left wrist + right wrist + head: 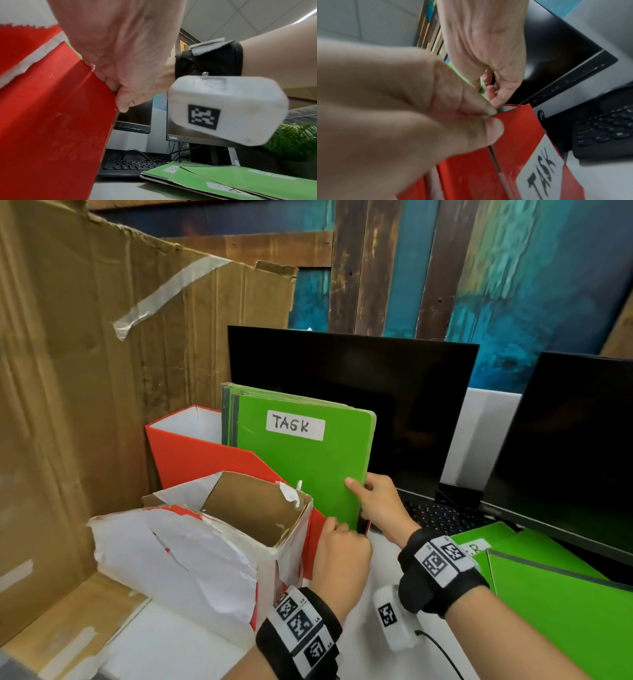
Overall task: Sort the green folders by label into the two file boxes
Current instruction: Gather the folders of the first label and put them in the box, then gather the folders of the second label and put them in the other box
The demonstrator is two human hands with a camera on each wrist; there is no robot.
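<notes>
Right hand (pixel 378 501) gripping green folder (pixel 305 460)

Head view: bright, even indoor light, soft shadows only. Strong wide-angle bending at edges; cardboard wall (pixel 68 371) bows, painted backdrop top right smeared. TASK label (pixel 295 425) sharp. Monitors (pixel 359 405) black, no glare. Left wrist view: ceiling strip light (pixel 307 17) top right blown out, white camera pod (pixel 226 109) motion-blurred, folders (pixel 223 180) below fairly clear. Right wrist view: softest, left hand (pixel 385 115) up close fully out of focus, keyboard (pixel 606 125) blurred, faint sheen on monitor.
</notes>
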